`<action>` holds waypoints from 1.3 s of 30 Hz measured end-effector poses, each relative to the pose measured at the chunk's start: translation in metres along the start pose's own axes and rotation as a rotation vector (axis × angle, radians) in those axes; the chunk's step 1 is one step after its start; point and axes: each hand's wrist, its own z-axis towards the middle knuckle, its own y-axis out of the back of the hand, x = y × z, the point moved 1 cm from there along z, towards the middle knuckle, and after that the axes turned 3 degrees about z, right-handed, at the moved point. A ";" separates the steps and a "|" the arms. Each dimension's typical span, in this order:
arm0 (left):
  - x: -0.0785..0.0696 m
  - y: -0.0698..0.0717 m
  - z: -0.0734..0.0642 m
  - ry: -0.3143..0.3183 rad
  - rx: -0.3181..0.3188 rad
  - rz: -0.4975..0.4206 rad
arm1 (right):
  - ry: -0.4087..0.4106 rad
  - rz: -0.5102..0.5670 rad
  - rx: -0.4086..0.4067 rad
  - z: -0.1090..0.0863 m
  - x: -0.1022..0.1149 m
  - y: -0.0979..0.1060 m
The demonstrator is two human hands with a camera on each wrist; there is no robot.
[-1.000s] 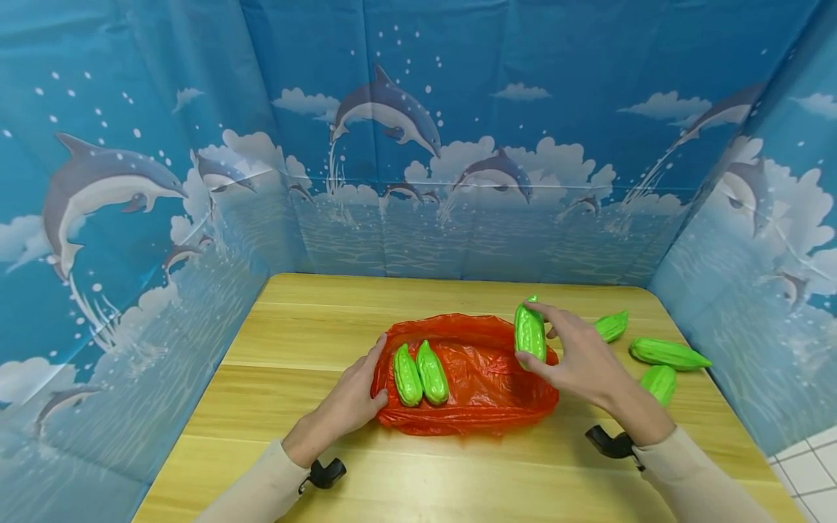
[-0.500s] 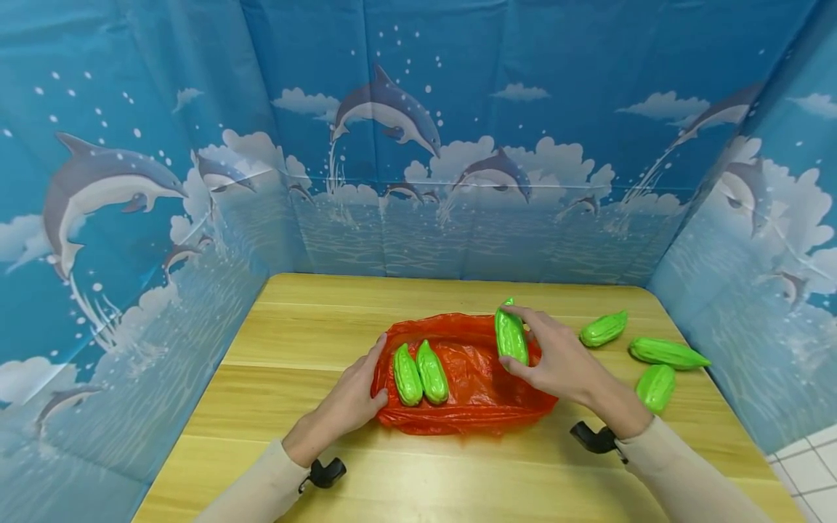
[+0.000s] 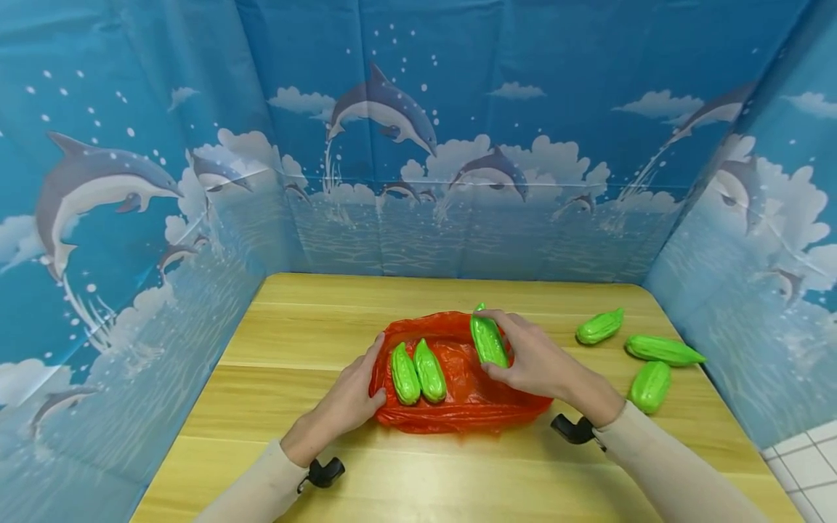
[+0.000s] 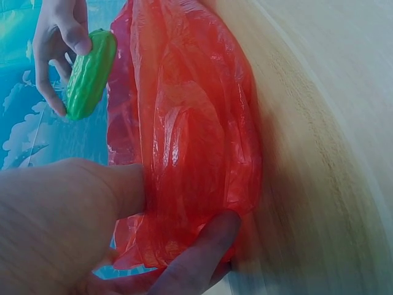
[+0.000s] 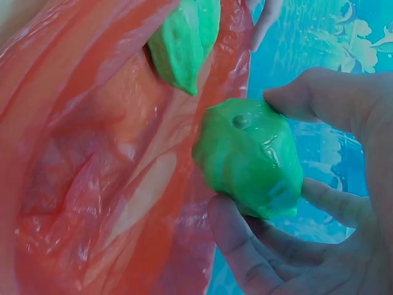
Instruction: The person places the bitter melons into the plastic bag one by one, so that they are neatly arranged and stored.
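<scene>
The right hand (image 3: 538,365) pinches a bitter melon (image 3: 487,339) between thumb and fingers over the red plastic bag (image 3: 451,420) — the left hand (image 3: 348,396) grips its edge. The melon looks light, stiff, slick — its middle probably holds surest.

the red bag (image 3: 458,420) looks like thin plastic film, crinkled and glossy. each green gourd (image 3: 489,341) looks like shiny plastic, ridged and bumpy. the table (image 3: 281,341) shows smooth wood grain with a soft sheen. the sleeves (image 3: 673,465) are matt cloth; the backdrop (image 3: 418,243) is a creased, smooth sheet.
</scene>
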 end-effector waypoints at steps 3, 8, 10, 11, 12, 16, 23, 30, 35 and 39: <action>-0.001 0.000 0.000 -0.001 0.001 0.002 | -0.007 0.011 0.031 0.005 0.004 -0.001; -0.002 0.001 -0.001 0.009 0.003 0.003 | -0.017 0.041 0.078 0.012 0.009 -0.004; -0.003 0.001 -0.001 0.010 0.002 0.002 | -0.015 0.042 0.087 0.014 0.011 -0.006; -0.003 0.001 -0.001 0.011 0.002 0.002 | -0.014 0.040 0.091 0.016 0.011 -0.006; -0.002 0.001 -0.001 0.010 0.002 0.003 | -0.012 0.034 0.096 0.017 0.012 -0.007; -0.002 0.000 -0.001 0.010 0.001 0.008 | -0.001 0.020 0.124 0.021 0.012 -0.010; -0.001 -0.001 -0.001 -0.006 -0.010 0.016 | -0.023 0.040 0.172 0.027 0.016 -0.012; -0.001 -0.001 -0.001 -0.004 -0.012 0.015 | -0.044 0.069 0.231 0.034 0.018 -0.016; -0.001 -0.001 -0.001 -0.004 -0.011 0.014 | -0.064 0.086 0.254 0.038 0.020 -0.019; 0.000 -0.001 -0.002 0.000 -0.009 0.013 | -0.072 0.085 0.272 0.041 0.019 -0.021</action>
